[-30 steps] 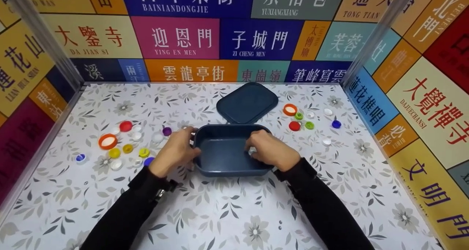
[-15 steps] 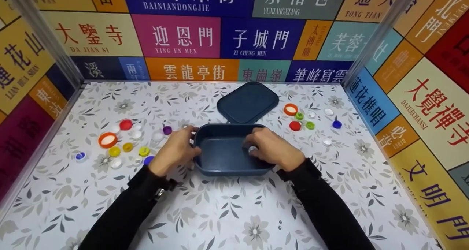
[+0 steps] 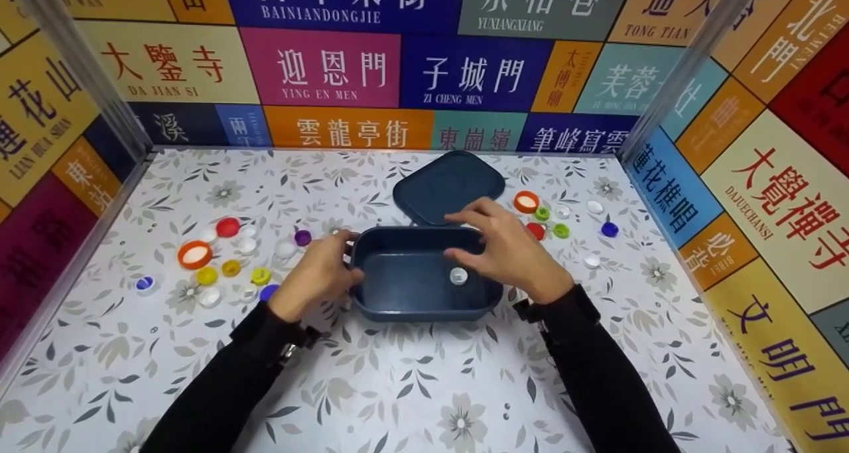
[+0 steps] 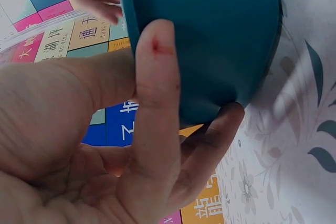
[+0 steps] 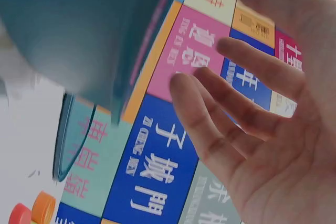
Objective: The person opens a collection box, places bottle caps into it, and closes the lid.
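A dark blue rectangular box (image 3: 404,280) with rounded corners stands uncovered on the table. My left hand (image 3: 320,270) grips its left end, the thumb at the rim. In the left wrist view, fingers (image 4: 157,77) lie against the outside of the box wall (image 4: 226,35). Over the box's right end hovers my right hand (image 3: 507,251), its fingers spread with nothing between them. Below its thumb, a small white bottle cap (image 3: 458,276) lies on the box floor. The right wrist view has the right hand's fingers (image 5: 199,119) apart from the box (image 5: 68,24).
The dark blue lid (image 3: 448,184) lies behind the box. Several caps are scattered left, including an orange one (image 3: 195,255) and a purple one (image 3: 302,238). More lie right, among them a green cap (image 3: 561,230) and a blue cap (image 3: 609,229). Printed panels enclose the table.
The right hand has let go of the white cap inside the box, opened, and risen up and to the right. The left hand has stayed on the box.
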`<action>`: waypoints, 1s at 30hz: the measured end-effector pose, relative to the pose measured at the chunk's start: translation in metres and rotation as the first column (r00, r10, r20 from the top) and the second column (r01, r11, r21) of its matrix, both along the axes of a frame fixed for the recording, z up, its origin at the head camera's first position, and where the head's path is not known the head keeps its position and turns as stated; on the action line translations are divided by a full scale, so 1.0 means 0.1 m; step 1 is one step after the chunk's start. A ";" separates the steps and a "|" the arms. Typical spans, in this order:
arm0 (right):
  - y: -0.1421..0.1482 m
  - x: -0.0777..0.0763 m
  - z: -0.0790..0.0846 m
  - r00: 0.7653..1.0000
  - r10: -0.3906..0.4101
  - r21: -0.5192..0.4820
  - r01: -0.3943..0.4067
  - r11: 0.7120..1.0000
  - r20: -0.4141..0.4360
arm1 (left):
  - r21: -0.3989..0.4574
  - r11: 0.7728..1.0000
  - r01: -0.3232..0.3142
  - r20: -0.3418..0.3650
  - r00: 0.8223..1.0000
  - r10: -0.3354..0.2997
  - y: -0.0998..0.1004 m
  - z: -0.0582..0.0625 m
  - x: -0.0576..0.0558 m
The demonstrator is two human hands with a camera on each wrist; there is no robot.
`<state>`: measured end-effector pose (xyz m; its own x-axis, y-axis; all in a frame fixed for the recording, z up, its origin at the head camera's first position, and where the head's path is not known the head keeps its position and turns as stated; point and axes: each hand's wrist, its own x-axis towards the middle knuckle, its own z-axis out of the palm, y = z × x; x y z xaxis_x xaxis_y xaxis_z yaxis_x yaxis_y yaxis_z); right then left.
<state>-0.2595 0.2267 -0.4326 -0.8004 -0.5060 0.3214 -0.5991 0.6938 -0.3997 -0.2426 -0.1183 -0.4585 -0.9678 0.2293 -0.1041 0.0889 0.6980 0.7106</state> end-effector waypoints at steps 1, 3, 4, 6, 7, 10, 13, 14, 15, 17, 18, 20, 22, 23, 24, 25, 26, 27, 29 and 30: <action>0.03 -0.01 0.01 1.000 -0.021 -0.006 0.021 1.000 -0.013 | 0.002 1.000 0.000 -0.001 1.000 0.000 0.00 0.00 0.00; 0.10 -0.03 0.03 0.998 -0.063 -0.016 0.063 0.998 -0.028 | 0.001 1.000 -0.006 -0.001 1.000 0.006 0.00 0.00 0.00; 0.13 -0.04 0.03 0.996 -0.084 -0.019 0.084 0.996 -0.032 | 0.010 1.000 -0.007 0.008 1.000 0.007 0.00 -0.01 0.00; 0.21 -0.07 0.05 0.991 -0.130 -0.021 0.130 0.991 -0.036 | 0.033 0.999 -0.008 0.027 1.000 0.007 0.00 -0.01 0.00; 0.25 -0.09 0.05 0.988 -0.149 -0.026 0.148 0.989 -0.035 | 0.040 0.999 -0.009 0.034 0.999 0.008 0.00 -0.01 0.00; 0.38 -0.16 0.05 0.978 -0.206 -0.033 0.205 0.978 -0.024 | 0.028 1.000 -0.008 0.027 1.000 0.007 0.00 -0.02 -0.02; 0.53 -0.24 0.02 0.963 -0.269 -0.015 0.270 0.963 0.019 | 0.015 1.000 -0.006 0.017 1.000 0.006 0.00 -0.03 -0.02; 0.58 -0.27 0.01 0.957 -0.289 -0.004 0.289 0.957 0.037 | 0.019 1.000 -0.005 0.019 1.000 0.005 0.00 -0.03 -0.02; 0.63 -0.30 -0.01 0.950 -0.307 0.005 0.307 0.952 0.056 | 0.032 0.999 -0.007 0.029 1.000 0.006 0.00 -0.02 -0.02; 0.72 -0.35 -0.06 0.936 -0.341 0.028 0.340 0.940 0.087 | 0.054 0.999 -0.007 0.039 0.999 0.005 0.00 -0.02 -0.01; 0.77 -0.38 -0.08 0.929 -0.355 0.037 0.353 0.935 0.104 | 0.058 0.998 -0.006 0.039 0.999 0.003 0.00 -0.02 -0.01; 0.85 -0.43 -0.14 0.913 -0.385 0.054 0.381 0.923 0.132 | 0.077 0.997 -0.005 0.049 0.999 0.001 -0.01 -0.01 -0.01; 0.92 -0.48 -0.21 0.893 -0.416 0.076 0.409 0.909 0.169 | 0.081 0.997 -0.006 0.052 0.999 0.002 -0.01 -0.01 -0.01; 0.94 -0.50 -0.24 0.883 -0.430 0.088 0.421 0.903 0.187 | 0.083 0.997 -0.008 0.056 0.998 0.003 -0.01 -0.01 -0.01; 0.97 -0.52 -0.27 0.873 -0.443 0.103 0.431 0.896 0.205 | 0.087 0.996 -0.009 0.065 0.998 0.004 -0.01 -0.01 -0.01; 0.99 -0.53 -0.31 0.864 -0.454 0.118 0.439 0.891 0.217 | 0.092 0.996 -0.014 0.074 0.997 0.007 0.00 -0.01 0.00; 1.01 -0.54 -0.34 0.859 -0.459 0.133 0.439 0.888 0.226 | 0.090 0.996 -0.018 0.080 0.997 0.011 0.00 -0.01 0.00; 1.02 -0.56 -0.37 0.857 -0.460 0.148 0.437 0.887 0.232 | 0.085 0.996 -0.019 0.078 0.997 0.012 0.00 -0.01 0.00; 1.04 -0.57 -0.42 0.862 -0.451 0.163 0.423 0.891 0.232 | 0.058 0.998 -0.011 0.050 0.999 0.008 0.00 -0.01 0.00; 1.05 -0.57 -0.45 0.866 -0.444 0.167 0.414 0.895 0.229 | 0.050 0.999 -0.008 0.035 0.999 0.006 0.00 -0.01 0.00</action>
